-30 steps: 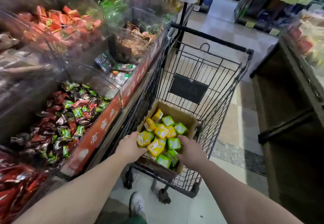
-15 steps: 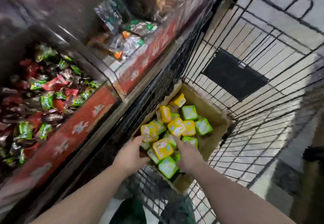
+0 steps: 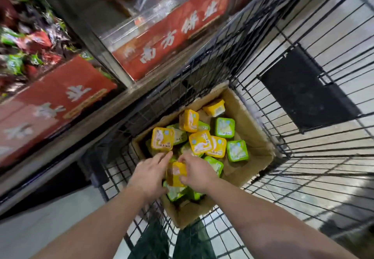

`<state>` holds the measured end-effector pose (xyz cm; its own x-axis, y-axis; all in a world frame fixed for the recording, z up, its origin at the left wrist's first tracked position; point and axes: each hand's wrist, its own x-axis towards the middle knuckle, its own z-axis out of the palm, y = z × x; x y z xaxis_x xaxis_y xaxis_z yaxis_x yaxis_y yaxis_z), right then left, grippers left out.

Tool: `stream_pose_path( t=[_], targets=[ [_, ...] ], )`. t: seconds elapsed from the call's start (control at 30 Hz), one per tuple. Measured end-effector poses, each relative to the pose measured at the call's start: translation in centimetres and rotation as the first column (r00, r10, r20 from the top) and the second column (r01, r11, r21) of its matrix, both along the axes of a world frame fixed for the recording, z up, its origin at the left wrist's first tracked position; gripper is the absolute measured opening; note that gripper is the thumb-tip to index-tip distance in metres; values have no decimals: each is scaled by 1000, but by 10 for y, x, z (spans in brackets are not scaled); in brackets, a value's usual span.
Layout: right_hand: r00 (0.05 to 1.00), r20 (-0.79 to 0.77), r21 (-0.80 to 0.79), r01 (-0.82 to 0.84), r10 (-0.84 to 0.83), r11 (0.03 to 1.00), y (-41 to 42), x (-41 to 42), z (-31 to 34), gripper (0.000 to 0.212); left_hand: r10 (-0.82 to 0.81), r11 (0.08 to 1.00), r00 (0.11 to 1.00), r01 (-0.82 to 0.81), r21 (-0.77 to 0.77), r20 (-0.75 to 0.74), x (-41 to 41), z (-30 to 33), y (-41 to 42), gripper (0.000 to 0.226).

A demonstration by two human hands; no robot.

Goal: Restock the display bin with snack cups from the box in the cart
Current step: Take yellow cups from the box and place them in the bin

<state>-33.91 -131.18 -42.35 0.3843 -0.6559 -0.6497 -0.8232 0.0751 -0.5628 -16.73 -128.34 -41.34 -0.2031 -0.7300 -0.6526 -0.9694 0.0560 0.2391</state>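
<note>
An open cardboard box (image 3: pixel 256 141) sits in the wire cart (image 3: pixel 315 169) and holds several square yellow and green snack cups (image 3: pixel 200 142). Both my hands are inside the box at its near end. My right hand (image 3: pixel 199 174) curls its fingers and thumb round a yellow snack cup (image 3: pixel 175 174) that is tipped on its side. My left hand (image 3: pixel 148 174) lies against the cup's left side with its fingers straight, the tips near another yellow cup (image 3: pixel 162 141). More green cups lie under my hands, partly hidden.
The display bins stand to the left of the cart: one with red and green wrapped candies (image 3: pixel 26 42) behind a red front panel (image 3: pixel 58 100), another behind a red panel (image 3: pixel 172 32). A black plate (image 3: pixel 307 92) hangs on the cart's far wall.
The view has dropped closer over the cart. Both hands have come together at the near end of the box, and my right hand has closed round a yellow cup.
</note>
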Motion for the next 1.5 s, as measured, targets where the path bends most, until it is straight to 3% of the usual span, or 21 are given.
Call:
stream_pose_path(
  t=[0.13,0.33,0.43,0.5,0.53,0.6,0.73,0.93,1.2,1.27,1.5],
  targets=[
    [937,89,243,309,-338,920,-2,-17,-11,38,82,996,996,-80,40,-47,-14,-10,-3,111],
    [853,184,379,398,-489,836,-6,-30,-21,37,284,959,939,-276,68,-194,-16,-21,0,97],
    [896,106,117,420,-432,900,-16,-44,-31,76,385,921,898,-389,27,-211,-16,-25,-1,93],
    [941,-75,-151,317,-331,936,-29,-53,-39,94,431,898,877,-441,3,-213,-15,-26,-2,96],
    [948,-179,-209,224,-263,952,-36,-55,-44,100,452,886,865,-463,-2,-217,-14,-28,-3,98],
    [943,-311,-200,60,-122,978,-49,-55,-55,101,502,858,836,-514,7,-222,-13,-32,-4,101],
    [924,-381,-257,-135,28,957,-62,-49,-68,81,536,837,813,-548,13,-227,-12,-29,-4,104],
    [991,-134,-187,-21,-4,982,-46,-61,-16,89,540,832,792,-554,36,-286,-10,12,-3,106],
    [987,27,-195,-150,158,969,-32,-8,105,100,497,826,767,-561,-49,-406,40,110,18,98],
    [978,56,-212,-187,203,959,-24,19,139,98,510,793,728,-605,-78,-458,65,135,38,89],
    [938,165,-334,-238,305,912,68,160,235,86,559,642,581,-755,-134,-592,202,201,158,101]
  ],
)
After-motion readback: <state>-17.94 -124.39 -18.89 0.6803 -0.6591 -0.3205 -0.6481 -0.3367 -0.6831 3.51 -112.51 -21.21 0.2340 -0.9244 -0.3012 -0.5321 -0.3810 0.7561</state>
